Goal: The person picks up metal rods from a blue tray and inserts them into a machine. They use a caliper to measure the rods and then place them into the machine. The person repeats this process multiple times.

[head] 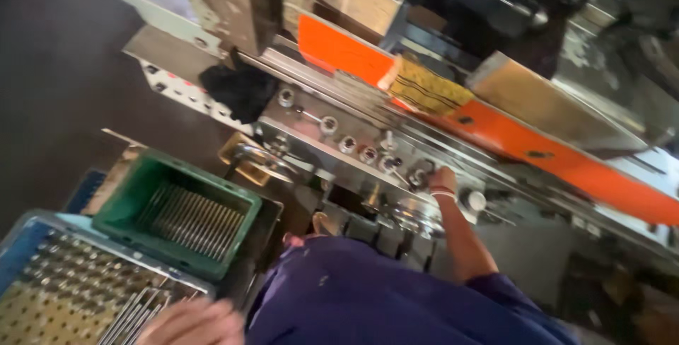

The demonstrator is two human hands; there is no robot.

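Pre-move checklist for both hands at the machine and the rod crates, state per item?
1. Right hand at the machine's front panel among the knobs: ok.
2. What the right hand grips: cannot tell, blurred.
3. Left hand over the blue perforated tray, near loose metal rods: ok.
4. Left hand holding a rod: cannot tell.
5. Green crate holds rods laid side by side: ok.
6. Black cloth hangs over the machine edge, away from both hands: ok.

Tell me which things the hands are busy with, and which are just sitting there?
Busy with:
- right hand up at the metal machine
- left hand by the thin metal rods on the blue tray

Just sitting there:
- green crate with more rods
- black rag
- orange panels
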